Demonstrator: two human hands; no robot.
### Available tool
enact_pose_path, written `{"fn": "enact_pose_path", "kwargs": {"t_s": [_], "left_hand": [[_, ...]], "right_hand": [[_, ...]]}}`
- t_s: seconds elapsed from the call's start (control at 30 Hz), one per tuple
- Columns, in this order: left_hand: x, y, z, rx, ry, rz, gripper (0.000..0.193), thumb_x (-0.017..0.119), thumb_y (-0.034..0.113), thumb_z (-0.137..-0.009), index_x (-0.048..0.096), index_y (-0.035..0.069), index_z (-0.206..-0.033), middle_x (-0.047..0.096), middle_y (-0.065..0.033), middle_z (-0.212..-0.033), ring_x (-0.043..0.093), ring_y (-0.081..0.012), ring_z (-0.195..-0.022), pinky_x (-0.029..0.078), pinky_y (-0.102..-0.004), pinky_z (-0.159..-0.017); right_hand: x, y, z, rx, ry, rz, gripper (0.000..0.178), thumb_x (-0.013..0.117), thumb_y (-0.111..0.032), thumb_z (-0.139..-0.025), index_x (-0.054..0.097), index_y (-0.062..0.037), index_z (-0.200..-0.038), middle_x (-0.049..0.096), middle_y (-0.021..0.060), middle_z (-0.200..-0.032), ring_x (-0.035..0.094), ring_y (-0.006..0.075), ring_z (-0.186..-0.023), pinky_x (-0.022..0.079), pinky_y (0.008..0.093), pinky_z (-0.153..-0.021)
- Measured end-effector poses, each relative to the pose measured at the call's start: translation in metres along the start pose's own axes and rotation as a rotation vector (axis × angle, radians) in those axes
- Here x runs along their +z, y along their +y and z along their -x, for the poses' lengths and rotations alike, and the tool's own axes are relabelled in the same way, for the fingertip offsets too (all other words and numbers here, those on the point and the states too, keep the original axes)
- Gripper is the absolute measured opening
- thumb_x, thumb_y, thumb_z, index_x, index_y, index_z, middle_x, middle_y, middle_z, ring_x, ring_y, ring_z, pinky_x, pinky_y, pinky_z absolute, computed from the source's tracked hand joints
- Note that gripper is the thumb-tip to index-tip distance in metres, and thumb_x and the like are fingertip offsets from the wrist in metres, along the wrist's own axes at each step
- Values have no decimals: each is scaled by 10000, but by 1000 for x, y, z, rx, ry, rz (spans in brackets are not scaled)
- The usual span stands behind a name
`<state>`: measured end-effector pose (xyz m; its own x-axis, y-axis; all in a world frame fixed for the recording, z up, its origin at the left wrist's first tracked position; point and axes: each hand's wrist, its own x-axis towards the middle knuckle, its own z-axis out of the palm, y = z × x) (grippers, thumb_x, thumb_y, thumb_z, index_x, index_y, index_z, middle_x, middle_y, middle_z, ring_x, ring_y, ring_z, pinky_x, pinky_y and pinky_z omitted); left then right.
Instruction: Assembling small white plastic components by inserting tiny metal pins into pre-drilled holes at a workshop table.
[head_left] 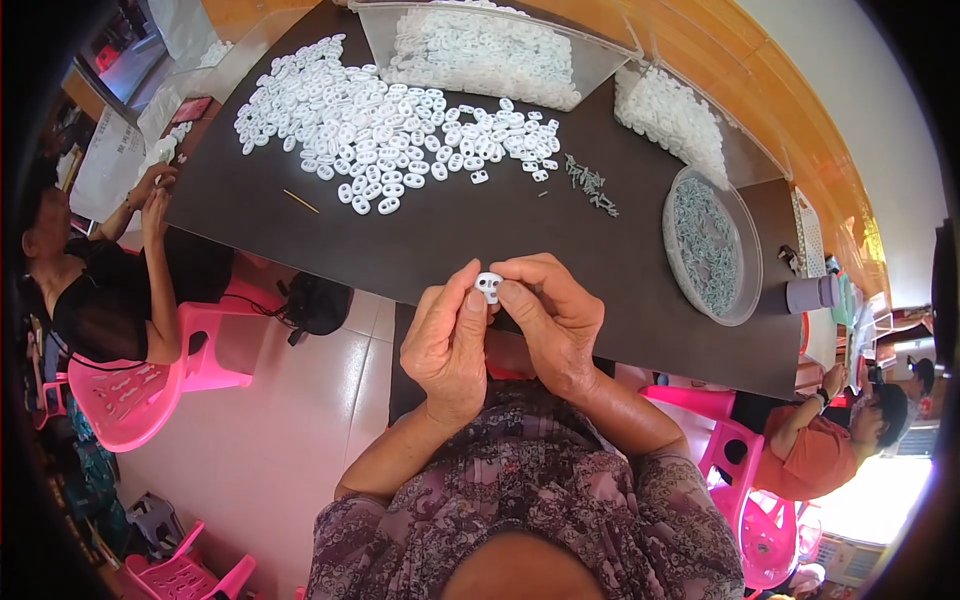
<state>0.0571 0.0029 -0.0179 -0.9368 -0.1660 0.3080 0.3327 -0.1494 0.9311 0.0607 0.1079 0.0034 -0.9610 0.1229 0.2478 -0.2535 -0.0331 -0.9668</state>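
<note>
Just past the near edge of the dark table, a small white two-hole cord lock is held between both hands. My left hand pinches it with thumb and fingers from the left. From the right, the thumb and forefinger of my right hand press on it. Whatever lies inside the piece is too small to make out. Beyond my hands, a broad heap of white oval two-hole pieces is spread on the table. Right of that heap lies a little pile of thin grey-green springs.
Clear bins of white pieces line the far side. A round clear tub of springs stands at right, beside a grey cup. A thin yellow stick lies left. People sit left and right on pink chairs.
</note>
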Motion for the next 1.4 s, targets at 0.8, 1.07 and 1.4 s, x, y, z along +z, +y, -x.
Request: {"fn": "enact_pose_path", "kwargs": {"t_s": [0.8, 1.07, 1.4], "left_hand": [[0, -5, -2, 17, 34, -65, 238, 559, -2, -894, 615, -36, -1123, 583, -39, -846, 551, -89, -698, 466, -206, -611], [0, -6, -2, 8, 41, -86, 236, 558, -8, -892, 618, -34, -1119, 583, -41, -856, 545, -86, -688, 460, -202, -603], [-2, -10, -2, -3, 34, -79, 219, 537, -23, -895, 628, -41, -1093, 582, -35, -872, 533, -76, -702, 454, -200, -618]], "right_hand": [[3, 2, -4, -4, 47, 34, 167, 548, 63, -871, 609, 36, -1024, 582, 40, -945, 559, 73, -840, 457, 209, -734], [1, 4, -4, -32, 4, 141, 155, 546, 68, -867, 608, 40, -1007, 571, 49, -954, 580, 88, -805, 475, 217, -708], [-2, 6, -7, -226, -45, 482, 199, 619, 67, -802, 624, 19, -995, 569, 73, -937, 564, 85, -719, 471, 221, -639]]}}
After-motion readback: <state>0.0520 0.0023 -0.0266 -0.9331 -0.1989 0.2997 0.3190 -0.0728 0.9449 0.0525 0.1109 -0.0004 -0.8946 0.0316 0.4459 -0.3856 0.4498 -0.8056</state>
